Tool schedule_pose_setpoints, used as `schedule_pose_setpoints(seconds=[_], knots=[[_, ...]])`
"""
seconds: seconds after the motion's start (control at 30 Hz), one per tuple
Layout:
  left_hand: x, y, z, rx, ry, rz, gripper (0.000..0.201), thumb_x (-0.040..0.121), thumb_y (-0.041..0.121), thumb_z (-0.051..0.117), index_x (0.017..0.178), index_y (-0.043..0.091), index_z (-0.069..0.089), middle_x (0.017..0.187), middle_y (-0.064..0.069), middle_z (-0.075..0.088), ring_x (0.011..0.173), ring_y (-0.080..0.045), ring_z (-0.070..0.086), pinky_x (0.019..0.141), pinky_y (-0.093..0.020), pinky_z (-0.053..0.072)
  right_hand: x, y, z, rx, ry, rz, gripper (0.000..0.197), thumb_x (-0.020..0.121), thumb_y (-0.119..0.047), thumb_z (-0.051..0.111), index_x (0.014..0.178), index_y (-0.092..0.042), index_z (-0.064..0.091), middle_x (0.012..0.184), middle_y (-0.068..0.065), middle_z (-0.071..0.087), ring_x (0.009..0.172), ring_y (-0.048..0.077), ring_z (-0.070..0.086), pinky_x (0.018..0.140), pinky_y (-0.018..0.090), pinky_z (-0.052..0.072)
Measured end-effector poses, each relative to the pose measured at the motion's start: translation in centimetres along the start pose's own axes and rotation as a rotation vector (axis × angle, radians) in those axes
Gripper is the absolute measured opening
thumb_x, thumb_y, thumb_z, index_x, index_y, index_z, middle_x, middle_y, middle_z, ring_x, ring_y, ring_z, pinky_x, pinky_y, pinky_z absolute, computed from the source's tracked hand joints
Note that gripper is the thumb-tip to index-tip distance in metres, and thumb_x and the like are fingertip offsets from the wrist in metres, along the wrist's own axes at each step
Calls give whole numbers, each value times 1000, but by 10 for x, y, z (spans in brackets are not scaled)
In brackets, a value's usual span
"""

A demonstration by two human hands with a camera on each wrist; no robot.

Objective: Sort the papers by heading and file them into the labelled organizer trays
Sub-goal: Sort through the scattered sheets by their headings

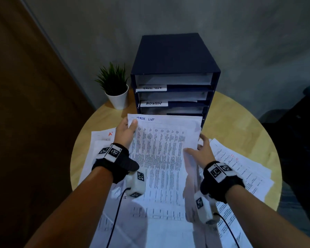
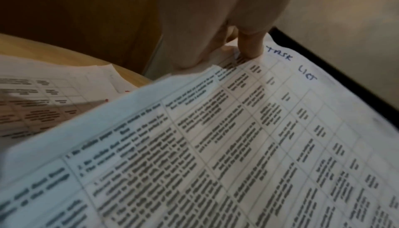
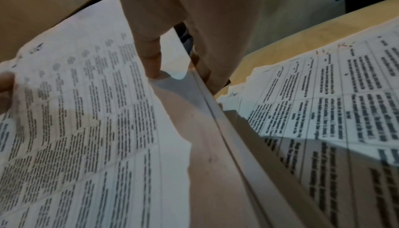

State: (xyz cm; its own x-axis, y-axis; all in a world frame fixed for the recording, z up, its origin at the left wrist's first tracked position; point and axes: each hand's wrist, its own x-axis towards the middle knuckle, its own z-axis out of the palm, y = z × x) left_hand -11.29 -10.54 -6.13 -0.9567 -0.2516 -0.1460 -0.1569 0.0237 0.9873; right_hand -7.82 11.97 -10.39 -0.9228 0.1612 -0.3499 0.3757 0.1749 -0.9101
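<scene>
I note both hands clamped on the TASK LIST stack (image 1: 161, 149): left hand (image 1: 126, 130) pinching its top corner, right hand (image 1: 203, 151) its right edge, before the organizer (image 1: 174, 68) (2 labelled trays visible, each holding sheets).

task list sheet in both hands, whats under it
Under the TASK LIST sheet lie more printed sheets spread over the round table. It covers the organizer's bottom tray and any label there.
</scene>
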Motion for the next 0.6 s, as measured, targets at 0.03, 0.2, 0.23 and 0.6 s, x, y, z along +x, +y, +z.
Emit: schedule_pose_setpoints(seconds=[0.03,0.2,0.23,0.6], knots=[[0,4,-3,-26,20,-4,31,98,18,46,127,11,52,125,-3,60,116,-23,57,107,-40,40,-4,-1,-1,-25,-41,2,66,86,-6,65,143,-12,32,124,13,58,102,26,57,94,37,47],[3,19,-14,-130,142,-11,33,100,16,43,132,9,47,129,-8,56,120,-25,53,104,-32,36,-24,-2,-6,-73,-243,30,38,87,-6,64,124,-9,55,126,15,61,116,31,58,104,45,44],[4,22,-15,-160,164,-24,31,100,16,43,130,10,48,127,-8,57,116,-24,54,100,-31,37,-26,0,-7,-57,-269,34,34,87,-5,63,120,-11,57,123,14,61,116,32,58,105,47,43],[-20,7,-14,66,-201,-246,49,93,17,57,138,4,42,136,-11,53,124,-32,53,105,-43,41,-30,-16,-23,72,-128,121,15,95,-7,51,82,-10,57,45,7,41,46,21,38,62,34,36]])
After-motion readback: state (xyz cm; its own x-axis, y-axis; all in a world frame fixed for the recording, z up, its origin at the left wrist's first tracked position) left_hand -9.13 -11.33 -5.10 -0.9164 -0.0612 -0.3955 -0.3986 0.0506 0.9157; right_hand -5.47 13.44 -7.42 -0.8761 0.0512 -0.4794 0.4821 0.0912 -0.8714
